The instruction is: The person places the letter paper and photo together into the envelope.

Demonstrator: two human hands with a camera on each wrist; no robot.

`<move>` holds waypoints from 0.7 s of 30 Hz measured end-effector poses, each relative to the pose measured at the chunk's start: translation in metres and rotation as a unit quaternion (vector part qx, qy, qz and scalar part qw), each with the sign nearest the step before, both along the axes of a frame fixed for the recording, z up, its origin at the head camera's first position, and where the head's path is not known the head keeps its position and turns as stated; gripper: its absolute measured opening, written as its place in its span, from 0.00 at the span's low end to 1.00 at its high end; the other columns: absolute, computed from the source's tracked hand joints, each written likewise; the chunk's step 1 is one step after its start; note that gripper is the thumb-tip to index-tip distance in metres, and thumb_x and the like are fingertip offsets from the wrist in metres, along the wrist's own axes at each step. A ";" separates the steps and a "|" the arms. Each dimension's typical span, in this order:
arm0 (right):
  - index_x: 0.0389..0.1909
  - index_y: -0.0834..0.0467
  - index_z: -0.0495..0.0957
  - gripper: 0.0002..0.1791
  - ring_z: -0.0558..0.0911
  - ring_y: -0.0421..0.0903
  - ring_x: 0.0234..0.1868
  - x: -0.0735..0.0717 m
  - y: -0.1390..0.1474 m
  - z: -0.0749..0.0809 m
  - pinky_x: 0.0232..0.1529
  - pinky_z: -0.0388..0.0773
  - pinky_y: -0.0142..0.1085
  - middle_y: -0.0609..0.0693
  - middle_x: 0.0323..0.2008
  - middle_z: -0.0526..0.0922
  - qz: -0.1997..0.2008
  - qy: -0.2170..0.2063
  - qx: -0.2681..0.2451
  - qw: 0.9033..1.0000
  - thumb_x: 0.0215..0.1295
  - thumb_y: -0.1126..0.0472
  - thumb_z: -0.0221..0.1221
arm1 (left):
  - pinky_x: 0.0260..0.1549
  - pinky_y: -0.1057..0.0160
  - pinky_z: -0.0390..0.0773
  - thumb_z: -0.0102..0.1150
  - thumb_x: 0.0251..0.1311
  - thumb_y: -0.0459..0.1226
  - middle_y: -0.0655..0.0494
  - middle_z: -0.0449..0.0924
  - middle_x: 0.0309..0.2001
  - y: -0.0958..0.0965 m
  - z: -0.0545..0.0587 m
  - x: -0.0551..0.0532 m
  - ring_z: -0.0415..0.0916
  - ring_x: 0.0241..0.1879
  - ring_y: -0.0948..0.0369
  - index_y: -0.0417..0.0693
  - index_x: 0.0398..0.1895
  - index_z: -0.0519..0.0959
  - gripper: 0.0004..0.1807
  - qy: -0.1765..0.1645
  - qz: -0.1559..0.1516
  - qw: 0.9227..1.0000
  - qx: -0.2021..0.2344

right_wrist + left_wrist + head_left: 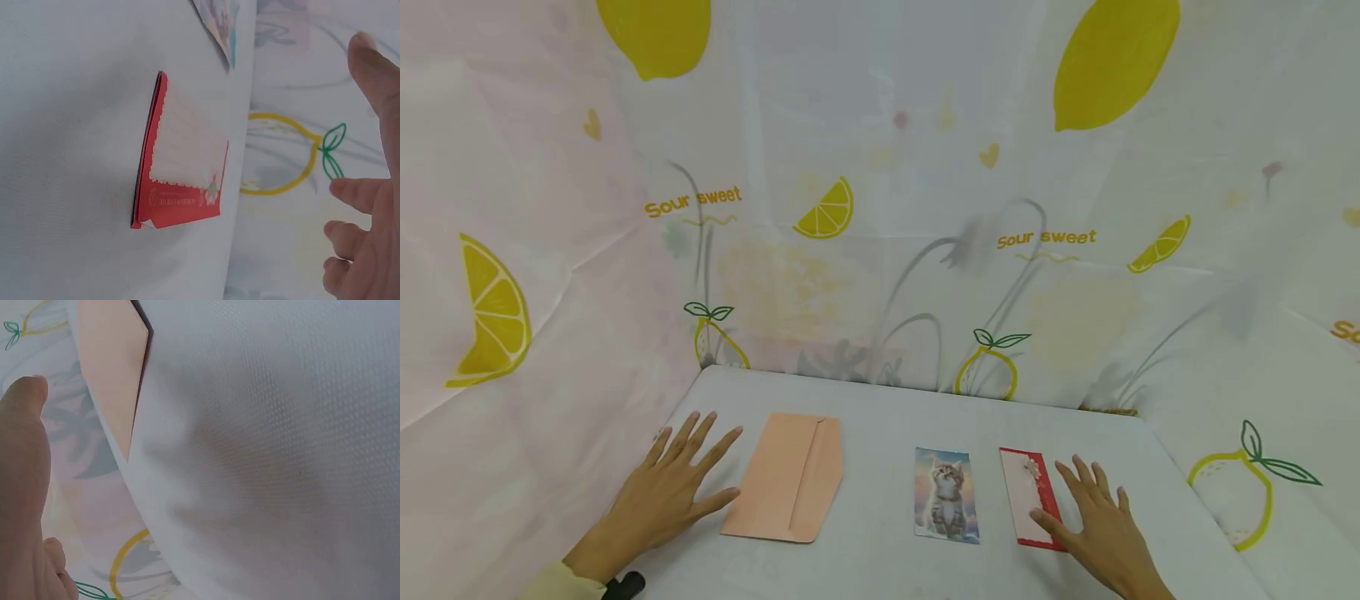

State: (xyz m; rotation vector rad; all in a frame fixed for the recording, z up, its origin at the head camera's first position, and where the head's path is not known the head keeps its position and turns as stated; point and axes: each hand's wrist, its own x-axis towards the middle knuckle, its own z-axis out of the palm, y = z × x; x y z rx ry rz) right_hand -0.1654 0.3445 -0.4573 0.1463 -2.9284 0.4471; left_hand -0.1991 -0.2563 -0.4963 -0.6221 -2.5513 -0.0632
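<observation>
Lying on a white table (880, 500), a peach envelope (782, 479) is seen nearest to the left hand (666, 492), with a seam line shown along its length. The fingers of that hand are spread wide; in the head view its thumb tip is placed at the envelope's left edge, while in the left wrist view a gap is shown between thumb and paper.

A card with a kitten (947, 497) is set between the envelope and a red card (1011, 483), well apart from both hands. On the red card a pale pink panel is carried (a white flower and small lettering are printed beside it), and one corner is slightly folded. It is found just beside the right hand (1103, 529), whose fingers are also spread. The thumb is overlapped with this card in the head view, yet the hand is shown apart from it in the right wrist view.

A light sleeve (561, 582) is worn on the left arm. Behind the table a pale cloth (910, 192) is hung, printed with lemons and the words "Sour sweet".
</observation>
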 end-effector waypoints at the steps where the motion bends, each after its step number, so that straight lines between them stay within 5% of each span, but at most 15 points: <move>1: 0.76 0.61 0.63 0.50 0.51 0.73 0.76 0.000 0.000 0.000 0.68 0.39 0.74 0.71 0.76 0.57 -0.001 -0.001 0.000 1.000 0.64 0.32 0.63 | 0.75 0.45 0.31 0.56 0.63 0.68 0.36 0.61 0.76 0.000 0.000 0.000 0.49 0.78 0.41 0.60 0.81 0.59 0.47 -0.001 0.001 1.000 -0.001; 5: 0.76 0.60 0.63 0.51 0.57 0.74 0.73 -0.001 -0.003 0.000 0.65 0.53 0.74 0.70 0.76 0.59 -0.009 -0.014 0.008 1.000 0.63 0.30 0.62 | 0.75 0.48 0.27 0.57 0.64 0.66 0.36 0.60 0.76 0.001 -0.003 -0.003 0.39 0.81 0.45 0.60 0.81 0.59 0.46 -0.008 -0.002 1.000 0.002; 9: 0.77 0.58 0.61 0.53 0.68 0.72 0.68 -0.003 -0.007 0.001 0.54 0.71 0.70 0.68 0.74 0.62 -0.032 -0.054 0.012 0.998 0.64 0.26 0.58 | 0.75 0.51 0.27 0.58 0.66 0.63 0.36 0.60 0.76 0.004 -0.004 -0.005 0.46 0.79 0.41 0.58 0.81 0.60 0.44 -0.013 -0.009 1.000 0.014; 15: 0.74 0.56 0.68 0.48 0.79 0.67 0.57 -0.006 -0.016 0.000 0.51 0.76 0.65 0.68 0.62 0.78 -0.046 -0.073 -0.016 0.996 0.64 0.26 0.58 | 0.67 0.37 0.60 0.59 0.68 0.59 0.36 0.67 0.72 0.007 -0.004 -0.005 0.61 0.72 0.37 0.50 0.76 0.67 0.39 -0.028 -0.008 0.999 0.025; 21: 0.65 0.55 0.79 0.36 0.83 0.48 0.44 -0.007 -0.026 -0.009 0.43 0.81 0.51 0.52 0.51 0.87 -0.035 -0.042 -0.062 0.997 0.67 0.34 0.63 | 0.54 0.38 0.75 0.64 0.68 0.50 0.37 0.79 0.61 0.010 -0.003 -0.003 0.75 0.61 0.39 0.40 0.66 0.76 0.30 -0.037 -0.014 0.998 0.047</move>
